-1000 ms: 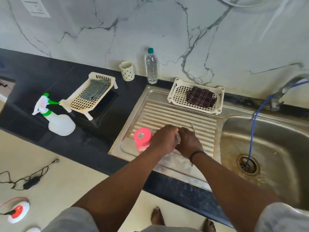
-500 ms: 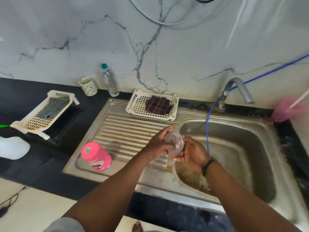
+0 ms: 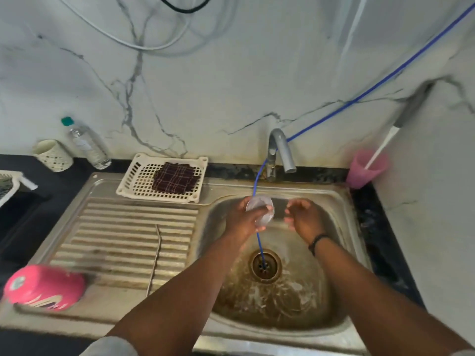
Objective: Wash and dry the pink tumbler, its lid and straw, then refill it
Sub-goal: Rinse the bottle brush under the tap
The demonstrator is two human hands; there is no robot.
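Left hand: the left hand (image 3: 244,220) is over the sink basin (image 3: 334,299), under the tap (image 3: 280,150); its fingers (image 3: 264,208) curl round the clear lid (image 3: 260,210), thumb across the near face, the disc standing roughly on edge.
Right hand: the right hand (image 3: 304,218) is just beside the lid, apart from it, and holds nothing; it is blurred, fingers loosely spread and slightly bent, palm turned toward the lid. A dark band sits on the wrist.
Lid: round, see-through, held above the basin, in front of the thin blue hose (image 3: 261,249) that drops from the tap area into the drain (image 3: 266,265).
Tumbler: the pink tumbler (image 3: 43,287) lies on its side at the near left corner of the ribbed draining board (image 3: 123,242), well apart from both hands; blurred.
Straw: a thin metal straw (image 3: 155,258) lies along the ribs of the draining board, between the tumbler and the basin.
Basin: wet and stained brown around the drain.
Behind the board: a white basket (image 3: 128,186) holding a dark checked cloth (image 3: 176,177).
Worktop: the dark worktop (image 3: 23,206) carries a patterned cup (image 3: 52,155) and a water bottle (image 3: 87,145) with a green cap, both against the marble wall.
Right corner: a pink cup (image 3: 365,169) with a white stick standing in it.
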